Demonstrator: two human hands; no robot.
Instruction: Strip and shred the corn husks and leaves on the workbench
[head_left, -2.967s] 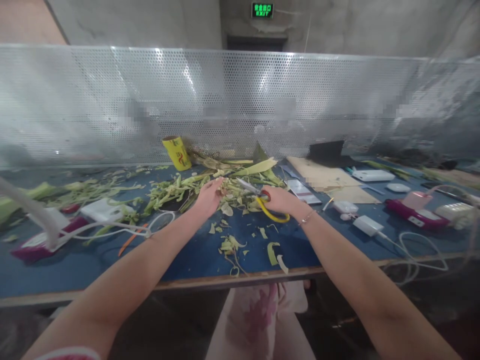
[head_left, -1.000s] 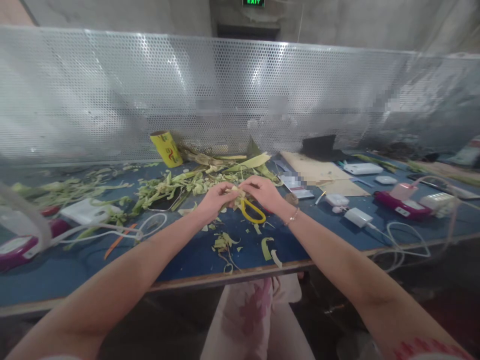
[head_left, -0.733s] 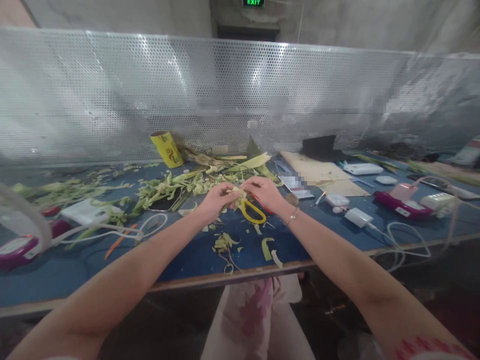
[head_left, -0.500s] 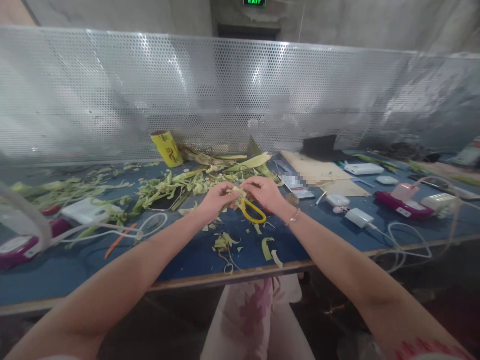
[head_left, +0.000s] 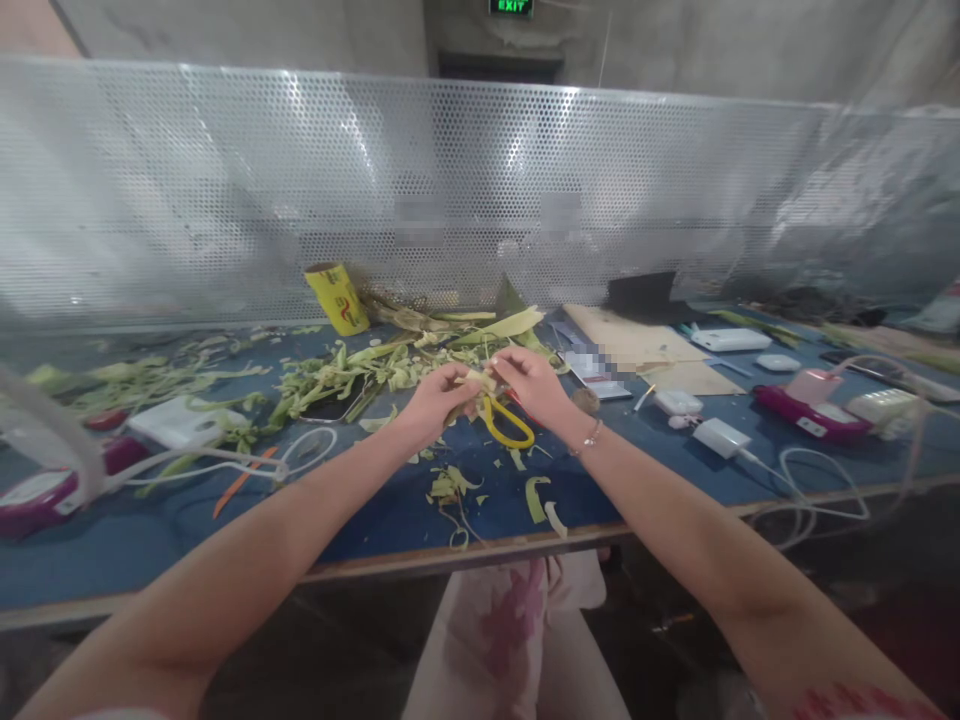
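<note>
My left hand [head_left: 442, 397] is closed, thumb and fingers pinching a pale green strip of plant [head_left: 480, 378], perhaps leaf or husk. Opposite it, my right hand [head_left: 534, 388] is closed too, with its fingertips pinched at the strip's upper end. What exactly lies between those right fingertips is too small to make out. A yellow scissor-like handle loop [head_left: 514, 442] shows on the table just below both hands; the rest of that tool is hidden. Something red [head_left: 514, 397] peeks out beside my right palm. Green leaf scraps [head_left: 450, 483] lie nearer the table's front edge.
A heap of green stalks [head_left: 352, 370] lies behind my hands, with a yellow tube [head_left: 337, 300] beyond it. Cardboard [head_left: 637, 335], white chargers [head_left: 721, 437] and a purple power strip [head_left: 810, 415] occupy the right. White cables [head_left: 225, 457] cross the left. A perforated metal screen [head_left: 465, 180] closes the back.
My right fingertips have shifted slightly up at the strip. My left hand keeps its pinch almost in place. The whole view has moved a little.
</note>
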